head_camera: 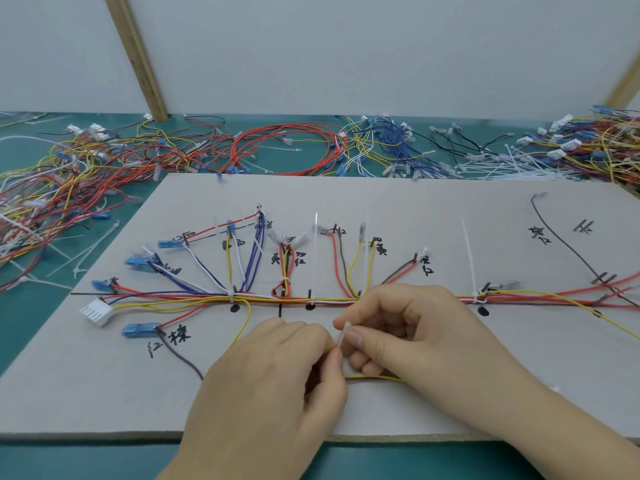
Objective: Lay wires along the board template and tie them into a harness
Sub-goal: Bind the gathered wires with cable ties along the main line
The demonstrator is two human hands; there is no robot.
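Hands: left hand [277, 372] and right hand [412, 327] meet over the near middle of the board [104, 393]; both pinch a white cable tie [341, 336] between thumb and fingertips, other fingers curled loosely.
Near wires: a yellow wire [374, 377] loops under the hands toward the near edge, and a brown wire [180, 355] trails off the trunk at near left; both look unsecured.
Trunk: the wire bundle [329, 300] runs left to right across the board's middle, laid along the drawn line.
Ties done: three ties [231, 295] are cinched on the trunk, tails of two uncut, and one on a red loop above it.
Ties left, by judgement: the tie in hand is not yet closed round the trunk; the black dot [482, 310] marks suggest tie stations; the right end looks loose.
Connectors: white plug [97, 310] and blue terminals [140, 330] sit at the left edge.
Writing: handwritten black Chinese characters label the branches; 红 is readable by the near-left terminal, and 黄 and 红 higher up; others too blurred.
Far side: spare wires [287, 147] and loose ties [512, 168] heap on the green desk [34, 341] beyond the board's far edge.
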